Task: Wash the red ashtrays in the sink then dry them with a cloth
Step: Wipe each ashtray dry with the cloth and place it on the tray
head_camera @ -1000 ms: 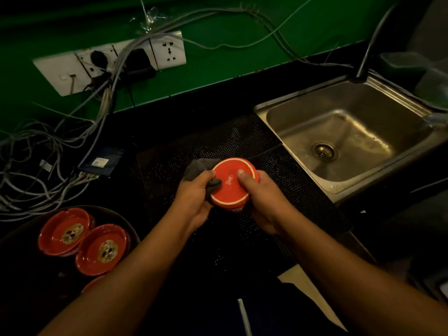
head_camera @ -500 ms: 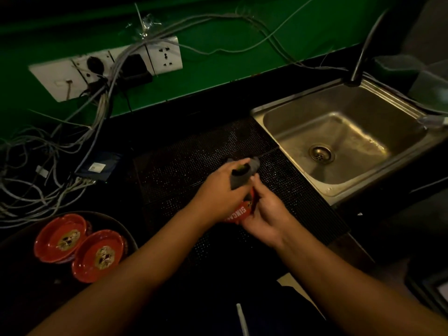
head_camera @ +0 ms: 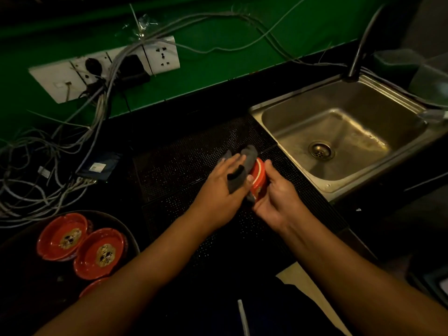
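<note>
ashtray (head_camera: 259, 178) between right fingers (head_camera: 269, 167) and cloth (head_camera: 249, 156) in left fingers (head_camera: 233, 161).

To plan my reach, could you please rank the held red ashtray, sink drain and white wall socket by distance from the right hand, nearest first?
1. Red ashtray: held in the right hand, against the grey cloth.
2. Sink drain: off to the right.
3. White wall socket: far upper left.

Sink (head_camera: 323, 186) set in worktop (head_camera: 194, 110) at right, perforated mat (head_camera: 174, 166) just left of it. Over the mat, left hand (head_camera: 221, 192) holds cloth (head_camera: 243, 169) against ashtray (head_camera: 259, 177) gripped by right hand (head_camera: 278, 197). More ashtrays (head_camera: 100, 253) in round tray (head_camera: 132, 235) front-left. Cables (head_camera: 36, 187) far left, socket panel (head_camera: 161, 55) on wall behind.
</note>
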Action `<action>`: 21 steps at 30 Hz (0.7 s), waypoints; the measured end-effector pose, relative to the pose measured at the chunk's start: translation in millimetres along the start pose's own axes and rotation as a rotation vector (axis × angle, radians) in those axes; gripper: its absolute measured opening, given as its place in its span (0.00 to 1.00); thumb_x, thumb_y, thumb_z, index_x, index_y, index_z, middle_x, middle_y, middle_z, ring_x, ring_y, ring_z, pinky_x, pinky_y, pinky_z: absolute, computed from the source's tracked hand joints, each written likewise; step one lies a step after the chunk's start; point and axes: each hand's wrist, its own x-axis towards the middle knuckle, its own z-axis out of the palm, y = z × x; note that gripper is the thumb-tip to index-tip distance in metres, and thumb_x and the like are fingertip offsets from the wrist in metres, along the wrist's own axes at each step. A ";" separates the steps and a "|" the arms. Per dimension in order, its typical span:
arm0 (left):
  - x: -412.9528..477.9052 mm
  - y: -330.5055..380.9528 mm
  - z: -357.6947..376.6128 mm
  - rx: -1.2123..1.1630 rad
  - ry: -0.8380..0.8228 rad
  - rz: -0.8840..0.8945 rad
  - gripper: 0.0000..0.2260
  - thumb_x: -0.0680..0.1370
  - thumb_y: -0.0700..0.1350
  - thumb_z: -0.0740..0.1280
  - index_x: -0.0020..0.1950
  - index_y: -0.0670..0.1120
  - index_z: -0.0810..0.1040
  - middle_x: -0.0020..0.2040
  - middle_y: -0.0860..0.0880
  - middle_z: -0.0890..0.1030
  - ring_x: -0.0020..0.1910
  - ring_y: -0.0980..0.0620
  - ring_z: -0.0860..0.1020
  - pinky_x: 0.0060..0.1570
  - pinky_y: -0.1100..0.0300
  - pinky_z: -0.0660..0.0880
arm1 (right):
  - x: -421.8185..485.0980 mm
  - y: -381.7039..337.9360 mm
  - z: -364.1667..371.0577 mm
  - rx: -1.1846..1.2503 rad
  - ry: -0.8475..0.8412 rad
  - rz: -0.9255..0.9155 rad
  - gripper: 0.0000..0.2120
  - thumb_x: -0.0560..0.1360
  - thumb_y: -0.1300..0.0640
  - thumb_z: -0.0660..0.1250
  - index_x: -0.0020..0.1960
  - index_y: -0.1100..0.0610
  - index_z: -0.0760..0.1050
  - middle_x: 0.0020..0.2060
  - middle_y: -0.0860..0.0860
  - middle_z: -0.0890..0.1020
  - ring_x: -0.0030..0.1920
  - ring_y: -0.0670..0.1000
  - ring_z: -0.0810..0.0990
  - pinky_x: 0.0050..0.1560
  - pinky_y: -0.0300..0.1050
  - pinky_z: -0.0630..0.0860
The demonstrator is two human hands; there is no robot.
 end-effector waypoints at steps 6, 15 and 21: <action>-11.4 14.6 20.4 0.135 -0.018 0.114 0.27 0.77 0.57 0.61 0.75 0.51 0.64 0.75 0.53 0.63 0.76 0.53 0.55 0.73 0.63 0.46 | -4.7 5.3 0.7 -0.136 0.141 -0.025 0.19 0.81 0.49 0.55 0.60 0.62 0.75 0.53 0.60 0.81 0.51 0.56 0.81 0.56 0.51 0.76; 5.2 7.3 1.0 0.085 -0.002 -0.056 0.27 0.80 0.57 0.58 0.76 0.49 0.59 0.76 0.49 0.62 0.74 0.50 0.60 0.73 0.46 0.57 | -8.9 1.2 2.1 -0.061 0.016 -0.047 0.26 0.82 0.44 0.52 0.67 0.63 0.70 0.60 0.65 0.79 0.59 0.61 0.80 0.50 0.55 0.80; -1.1 -0.1 19.5 -0.066 0.017 -0.104 0.31 0.73 0.62 0.60 0.70 0.46 0.71 0.67 0.46 0.74 0.67 0.49 0.72 0.67 0.50 0.69 | 1.6 -4.2 -2.8 -0.106 0.171 -0.167 0.22 0.80 0.45 0.58 0.65 0.60 0.70 0.55 0.63 0.81 0.53 0.60 0.83 0.45 0.54 0.81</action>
